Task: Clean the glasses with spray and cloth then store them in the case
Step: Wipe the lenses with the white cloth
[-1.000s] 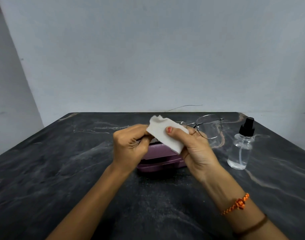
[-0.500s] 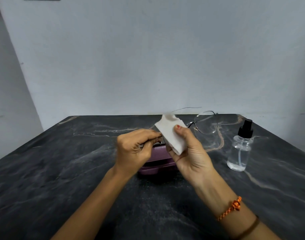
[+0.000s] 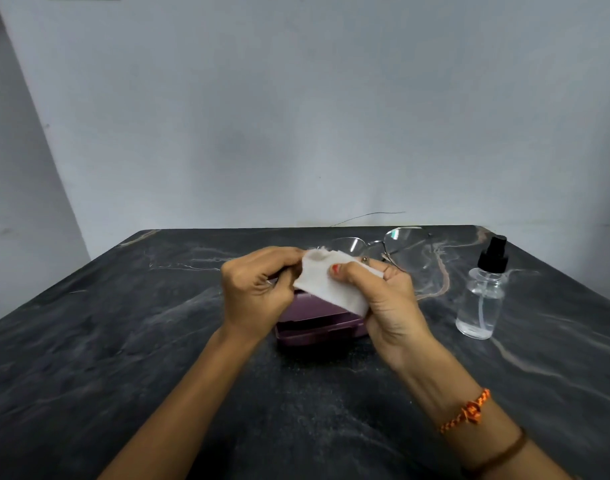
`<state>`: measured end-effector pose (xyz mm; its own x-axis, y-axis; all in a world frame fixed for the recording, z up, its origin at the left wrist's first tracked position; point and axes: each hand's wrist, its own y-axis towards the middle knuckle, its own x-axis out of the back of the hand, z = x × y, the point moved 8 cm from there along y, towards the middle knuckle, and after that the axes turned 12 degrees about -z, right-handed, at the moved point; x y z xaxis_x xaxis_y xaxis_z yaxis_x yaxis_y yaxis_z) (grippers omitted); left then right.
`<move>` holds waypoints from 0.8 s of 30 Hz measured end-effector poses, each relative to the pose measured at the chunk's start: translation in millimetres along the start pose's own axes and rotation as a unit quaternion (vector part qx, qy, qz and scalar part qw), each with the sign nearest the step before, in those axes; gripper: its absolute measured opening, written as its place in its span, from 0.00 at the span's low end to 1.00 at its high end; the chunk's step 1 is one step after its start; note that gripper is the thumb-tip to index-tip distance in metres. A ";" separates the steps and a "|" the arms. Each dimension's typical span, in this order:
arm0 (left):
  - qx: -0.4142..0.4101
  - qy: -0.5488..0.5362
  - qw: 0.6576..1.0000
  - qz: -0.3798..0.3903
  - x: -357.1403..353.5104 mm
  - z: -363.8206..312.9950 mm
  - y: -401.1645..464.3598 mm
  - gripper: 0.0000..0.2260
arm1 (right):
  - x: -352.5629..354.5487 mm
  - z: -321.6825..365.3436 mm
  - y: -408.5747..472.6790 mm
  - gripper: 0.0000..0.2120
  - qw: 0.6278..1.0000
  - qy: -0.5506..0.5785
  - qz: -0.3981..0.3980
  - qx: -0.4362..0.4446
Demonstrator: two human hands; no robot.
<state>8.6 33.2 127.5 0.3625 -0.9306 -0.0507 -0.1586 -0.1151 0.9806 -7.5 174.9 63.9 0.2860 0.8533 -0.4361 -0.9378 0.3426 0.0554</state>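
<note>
— Now, item one: the glasses [image 3: 383, 245]?
— Thin metal frame, clear lenses, raised above the far part of the table [image 3: 89, 341]. Both lenses show behind the hands; one thin temple arm juts up against the wall [image 3: 296, 116].

— Left hand [image 3: 258, 289]?
— Curled shut, fingers pinched at the left end of the frame and the near edge of the cloth [image 3: 328, 282]. Exactly what the fingertips grip is hidden.

— Right hand [image 3: 390, 299]?
— Closed on the cloth: thumb, with red nail polish, pressed on its front, fingers behind. The cloth is white, crumpled, spread between the two hands, with a faint grey mark near its top.

— The case [image 3: 317, 323]?
— Dark purple, lying on the table directly beneath the hands, largely covered by them. Its front edge shows; whether the lid is up I cannot tell.

— Spray bottle [image 3: 482, 296]?
— Clear, black pump top, upright on the table, to the right of the right hand and apart from it. Some clear liquid inside.

— Other entries?
— Orange braided thread [image 3: 466, 410] and a brown band [image 3: 497, 455] on the right wrist. Table surface dark grey, marbled with pale veins.
</note>
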 end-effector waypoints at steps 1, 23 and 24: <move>0.004 -0.002 1.000 -0.006 0.4 0.3 0.3 0.04 | 0.7 0.7 0.3 0.06 1.000 0.018 -0.007 0.001; -0.040 0.006 0.997 0.062 -12.5 -9.2 -6.4 0.11 | 3.3 10.9 7.7 0.17 0.998 0.059 0.016 -0.016; -0.035 0.005 0.998 0.059 -11.5 -7.7 -5.7 0.11 | 5.0 11.6 8.1 0.17 0.999 0.052 0.009 -0.012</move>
<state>12.5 47.2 123.9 0.3547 -0.9325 0.0673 -0.1366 0.0195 0.9904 -11.5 186.5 72.6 0.2478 0.8130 -0.5270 -0.9476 0.3165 0.0427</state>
